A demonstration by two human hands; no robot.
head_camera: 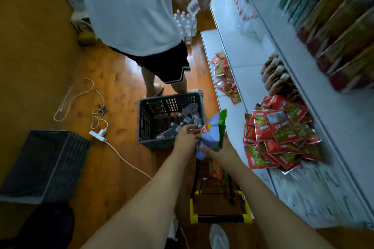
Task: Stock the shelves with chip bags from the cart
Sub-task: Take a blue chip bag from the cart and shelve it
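From the head view, taking the cart (220,192) as the landmark: it stands directly below the camera, its yellow-cornered handle nearest the person, with the white shelves (315,127) just to its right. Above the cart's far end both hands meet on a bunch of chip bags (212,133) — a pale lilac one with a red and yellow logo and a green one standing on edge beside it. The left hand (185,137) has its grip clamped on the top of the lilac bag; the right hand (219,150) is closed around the bottom of the bundle, fingers wrapped under the green bag.

The job looks only partly done. The bags in hand are lifted clear of the cart but not yet on a shelf, and an orange and a green packet (217,170) are visible lower in the cart, so more is left to move. Right of the cart, the low shelf already carries a loose heap of red snack packets (281,137).

The held bags look puffy, glossy and slightly crumpled — motion blur hides finer print.
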